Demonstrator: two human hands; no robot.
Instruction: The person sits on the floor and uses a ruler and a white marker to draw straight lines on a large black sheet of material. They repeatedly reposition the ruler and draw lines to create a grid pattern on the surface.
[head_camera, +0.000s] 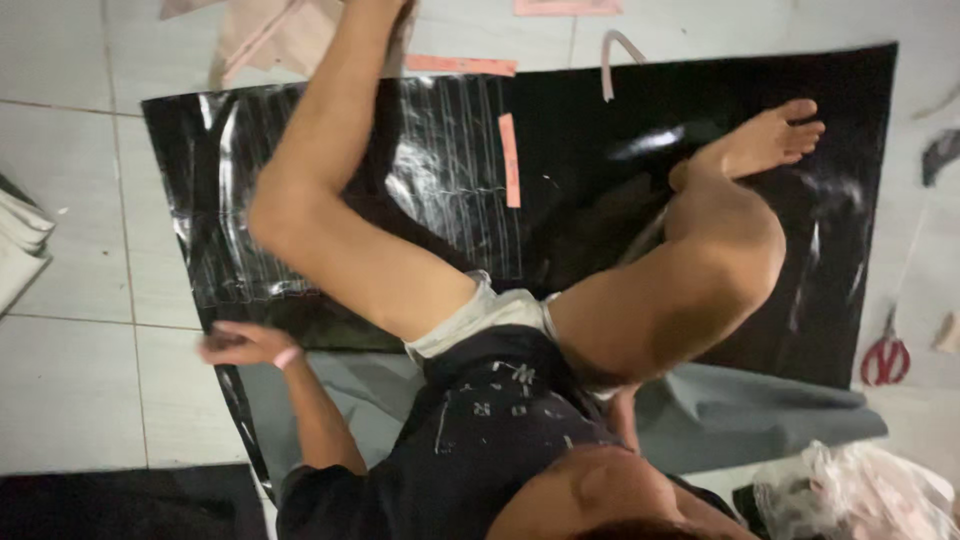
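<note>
- Currently: person sits on the tile floor (70, 400) with both bare legs spread over a glossy black sheet (620, 110).
- Black sheet lies flat and wide across the floor. A grey sheet (760, 410) shows under its near edge, sticking out towards the person.
- Left hand (240, 345) hovers at the near left edge of the black sheet. Grip is mostly closed — fingers pinched on a small pink piece (288, 356). Could be chalk or a marker; too small to tell.
- Right hand is hidden behind the right thigh. Only a bit of forearm shows, so its grip cannot be told.
- Pink paper strips (510, 160) lie on the black sheet between the legs, well apart from the left hand.
- Red-handled scissors (885, 360) lie on the floor just beside the sheet's right edge, untouched.
- Clear plastic bag (850, 490) lies near the right hip.
- Judgement: the step in hand looks like marking or lining up the sheet's left edge — cutting has not begun.
- Judgement: a next move would call for the sheet to lie flat and still under the legs, with the pink piece brought down onto the edge at a steady angle.
</note>
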